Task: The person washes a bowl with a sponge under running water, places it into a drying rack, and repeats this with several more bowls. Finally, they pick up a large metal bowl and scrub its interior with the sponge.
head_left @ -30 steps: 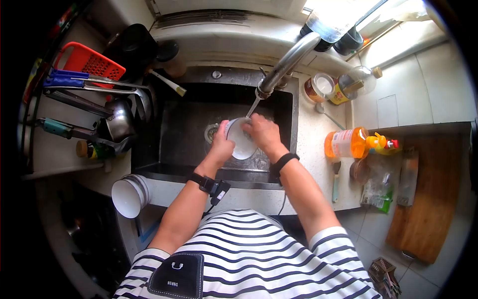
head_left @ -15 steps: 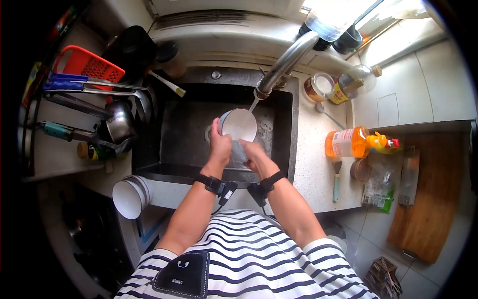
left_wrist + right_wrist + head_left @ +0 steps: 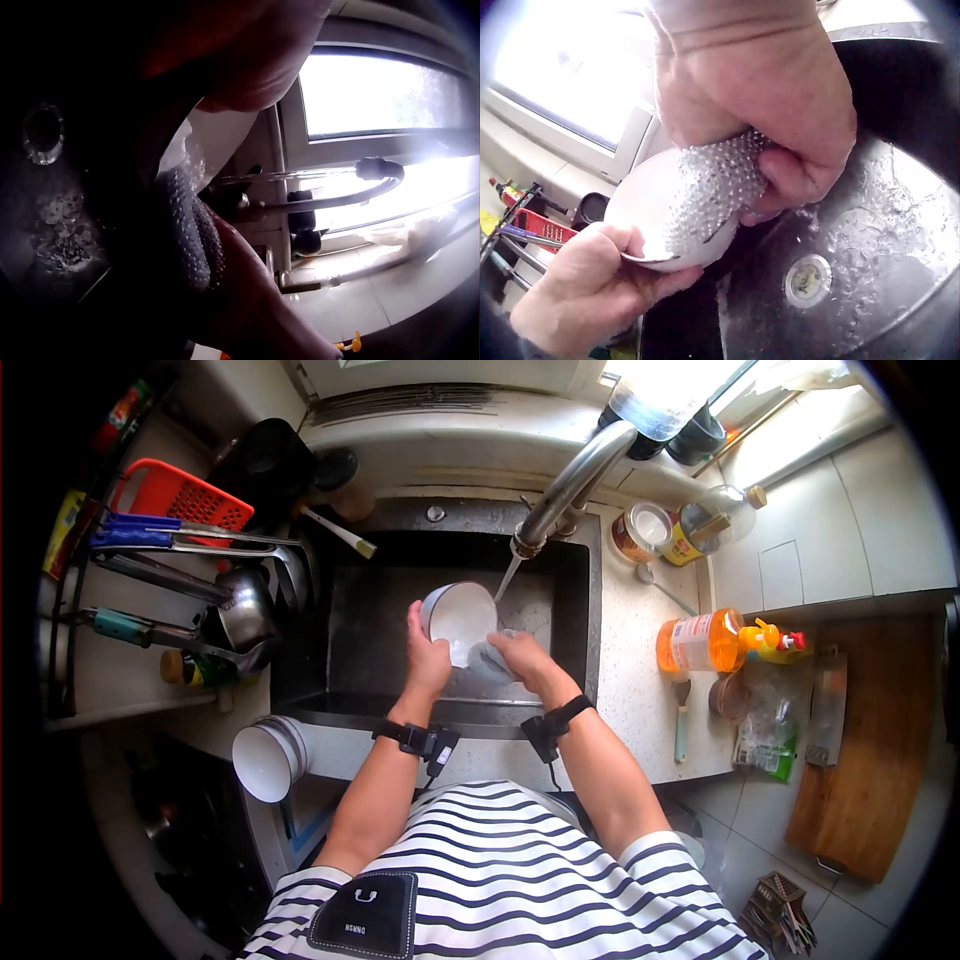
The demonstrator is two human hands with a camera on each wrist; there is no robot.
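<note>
A white bowl (image 3: 462, 618) is tilted over the dark sink, gripped at its left side by my left hand (image 3: 428, 660). My right hand (image 3: 520, 660) pinches a grey textured cloth (image 3: 488, 663) against the bowl's near right rim. In the right wrist view the cloth (image 3: 712, 187) lies over the rim and partly inside the bowl (image 3: 641, 199), with the left thumb on the rim and fingers beneath. Water runs from the faucet (image 3: 530, 540) just right of the bowl. The left wrist view shows the cloth (image 3: 191, 232) folded beside the right hand.
The sink (image 3: 370, 600) has a drain (image 3: 808, 280) at its bottom. Stacked bowls (image 3: 264, 762) stand at the counter's left front edge. Utensils and a red basket (image 3: 180, 498) are on the left; an orange soap bottle (image 3: 700, 642), jars and a cutting board (image 3: 865, 750) are on the right.
The bowl and left hand have shifted left, out from under the stream. The right hand moved from the bowl's far rim to its near side, then slightly right with the cloth.
</note>
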